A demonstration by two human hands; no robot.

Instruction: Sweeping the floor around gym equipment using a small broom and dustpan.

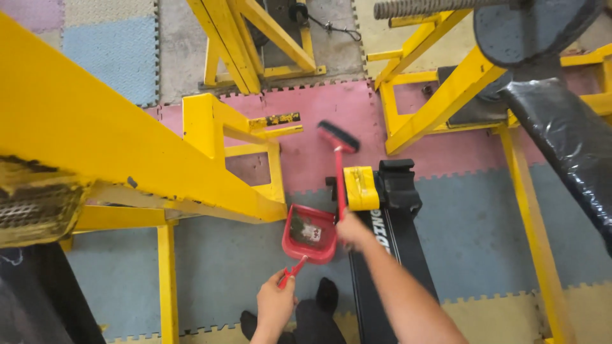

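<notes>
Red plastic dustpan [310, 233] sits low over the blue-grey foam floor mat [223, 267], just beside the foot of the yellow steel frame [210, 185]. Left hand [275, 304] is closed around the pan's thin red handle, fingers fully wrapped. Right hand [352, 230] is closed on the red shaft of the brush [338, 137] — hand is motion-blurred, so how tight the grip is I can't tell. Brush head, dark bristles, is out ahead on the pink mat [319, 108], well apart from the pan mouth. Pan already holds a small patch of pale dust and grit, so by my read some sweeping is done. Left to do, as far as visible: the pink strip between brush and pan — any debris there is too fine to make out. A black bench with yellow end cap [361, 188] lies right of the pan; the person's dark shoes [326, 294] are below it.
</notes>
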